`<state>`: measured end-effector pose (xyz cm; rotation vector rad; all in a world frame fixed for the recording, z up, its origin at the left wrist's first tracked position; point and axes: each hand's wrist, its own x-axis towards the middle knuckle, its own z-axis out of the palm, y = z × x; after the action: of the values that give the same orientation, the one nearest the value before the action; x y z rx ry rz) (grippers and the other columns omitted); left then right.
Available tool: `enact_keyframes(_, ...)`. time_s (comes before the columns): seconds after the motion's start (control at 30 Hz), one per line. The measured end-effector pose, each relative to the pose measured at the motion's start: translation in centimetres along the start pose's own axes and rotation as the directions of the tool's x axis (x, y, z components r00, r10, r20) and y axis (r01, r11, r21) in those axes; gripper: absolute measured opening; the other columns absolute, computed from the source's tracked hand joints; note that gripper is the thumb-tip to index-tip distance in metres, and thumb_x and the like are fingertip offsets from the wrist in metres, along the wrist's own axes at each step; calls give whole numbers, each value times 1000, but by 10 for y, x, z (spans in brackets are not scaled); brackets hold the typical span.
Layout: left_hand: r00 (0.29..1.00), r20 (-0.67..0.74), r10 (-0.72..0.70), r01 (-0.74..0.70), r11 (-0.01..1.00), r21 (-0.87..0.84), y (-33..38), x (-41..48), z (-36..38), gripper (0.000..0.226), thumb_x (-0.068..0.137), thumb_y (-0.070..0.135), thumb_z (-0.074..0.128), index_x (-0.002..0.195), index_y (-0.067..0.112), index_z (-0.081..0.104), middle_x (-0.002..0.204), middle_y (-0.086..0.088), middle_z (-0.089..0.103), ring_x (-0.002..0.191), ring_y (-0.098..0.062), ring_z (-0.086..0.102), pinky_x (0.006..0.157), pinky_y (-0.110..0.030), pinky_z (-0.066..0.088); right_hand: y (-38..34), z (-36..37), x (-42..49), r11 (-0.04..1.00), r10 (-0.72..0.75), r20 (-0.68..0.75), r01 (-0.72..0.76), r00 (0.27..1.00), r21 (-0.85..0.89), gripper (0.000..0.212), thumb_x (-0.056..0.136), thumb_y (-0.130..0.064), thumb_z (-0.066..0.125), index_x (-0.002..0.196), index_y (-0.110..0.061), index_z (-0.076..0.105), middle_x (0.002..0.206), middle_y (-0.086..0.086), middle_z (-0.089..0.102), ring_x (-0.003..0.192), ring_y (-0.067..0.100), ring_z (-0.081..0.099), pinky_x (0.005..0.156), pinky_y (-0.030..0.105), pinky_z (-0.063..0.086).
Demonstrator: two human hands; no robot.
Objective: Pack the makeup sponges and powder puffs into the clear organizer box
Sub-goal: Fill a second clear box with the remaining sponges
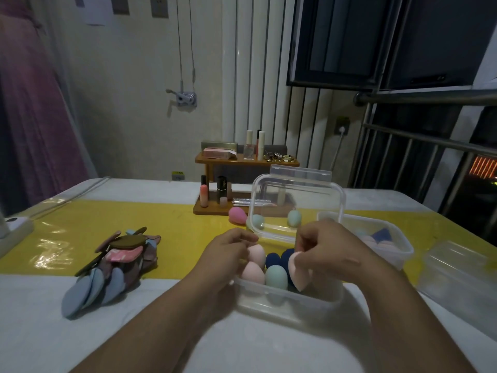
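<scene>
At table centre: a clear box (287,301) stands on the white table (80,332), with its lid (295,200) raised upright at the far edge.
Box contents: two pale pink sponges (252,273) on the left, navy sponges (272,261) at the back, and one mint sponge (276,277) at the front.
Right hand (328,251): held over the right half of the box. Its fingers pinch a pink wedge sponge (298,275), tip pointing down into the box.
Left hand (228,254): at the left rim of the box, fingers curled against the upper pale pink sponge. Whether it actually grips anything cannot be told.
Behind the lid: a bright pink sponge (238,215) lies on the yellow strip (107,224). Two more mint sponges (258,221) show through the lid.
Left of box: a pile of flat puffs (113,265), well apart from the box.
Right of box: a second clear tub (398,254) holding more sponges, with a loose lid (457,267) near it.
Far side: a wooden rack (242,160) carrying cosmetic bottles.
</scene>
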<state>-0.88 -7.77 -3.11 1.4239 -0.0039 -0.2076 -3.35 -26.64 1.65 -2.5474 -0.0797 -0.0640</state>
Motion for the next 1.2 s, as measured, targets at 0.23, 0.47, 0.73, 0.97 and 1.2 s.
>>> enact_keyframes(0.23, 1000, 4, 18, -18, 998, 65, 0, 2, 0, 30, 92, -2, 43, 97, 12, 69, 112, -7, 65, 74, -25, 61, 53, -26, 47, -2, 5, -5, 975, 99, 104, -76, 990, -210, 10, 66, -25, 80, 68, -24, 70, 72, -5, 70, 71, 13, 67, 58, 26, 53)
enact_keyframes(0.47, 999, 5, 42, -42, 993, 112, -3, 7, -3, 30, 91, -2, 45, 94, 14, 71, 113, -7, 66, 81, -27, 61, 61, -31, 48, -4, 8, -4, 955, 59, 133, -18, 989, -295, 21, 64, -26, 80, 78, -26, 64, 80, -7, 67, 76, 14, 65, 67, 33, 57)
enact_keyframes(0.73, 1000, 10, 26, -27, 994, 110, 0, 2, -2, 29, 93, -1, 43, 96, 13, 68, 111, -9, 64, 75, -25, 59, 47, -21, 46, -4, 2, -7, 970, 52, 160, -12, 986, -241, 11, 71, -23, 76, 74, -25, 65, 79, -7, 66, 69, 9, 58, 59, 22, 47)
enact_keyframes(0.97, 999, -8, 41, -40, 986, 164, 3, 4, -6, 28, 91, -5, 42, 93, 7, 67, 109, -18, 62, 75, -26, 58, 44, -19, 46, -6, 1, -7, 974, 34, 100, -11, 994, -225, 14, 71, -27, 80, 72, -25, 66, 77, -9, 66, 71, 7, 59, 61, 23, 49)
enact_keyframes(1.2, 989, -113, 92, -62, 967, 247, 5, 16, -23, 26, 87, -4, 45, 86, 10, 68, 100, -17, 65, 74, -28, 59, 55, -29, 49, -8, 7, -7, 976, 28, 63, -14, 998, -215, 13, 72, -37, 79, 82, -34, 71, 83, -16, 66, 82, 3, 59, 63, 19, 47)
